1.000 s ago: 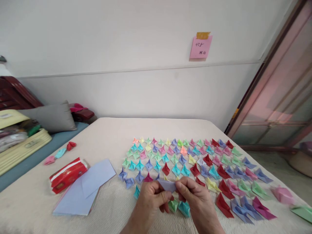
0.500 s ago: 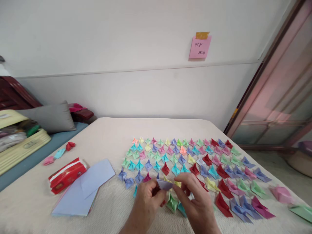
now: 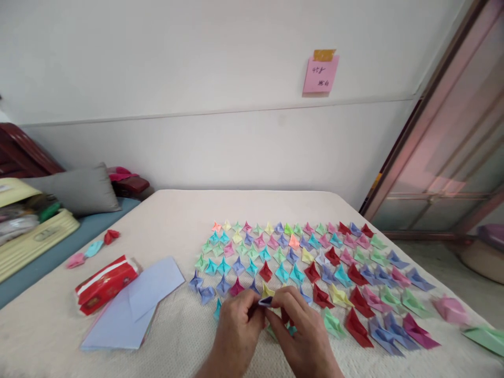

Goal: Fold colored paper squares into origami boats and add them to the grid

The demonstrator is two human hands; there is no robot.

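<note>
A small folded piece of purple paper (image 3: 265, 301) is pinched between my two hands, just above the near rows of folded paper boats. My left hand (image 3: 239, 320) grips its left end between thumb and fingers. On the right end, the thumb and fingers of my right hand (image 3: 296, 320) are closed. Its upper edge parts slightly, showing a dark gap. Below and behind my hands lie paper boats, among them a yellow paper boat (image 3: 268, 290) and a magenta one (image 3: 237, 287); some are partly covered by my fingers.
Rows of coloured paper boats (image 3: 283, 272) spread over the cream-covered table (image 3: 177, 210). At left lie a red packet (image 3: 105, 284), a stack of lilac paper sheets (image 3: 118, 323) and small folded pieces (image 3: 93, 248). A pink folded paper (image 3: 451, 309) sits near the right edge.
My right hand has moved left, nearer my left hand. The purple paper now shows its edge with a gap instead of its flat face. The view has shifted slightly.
</note>
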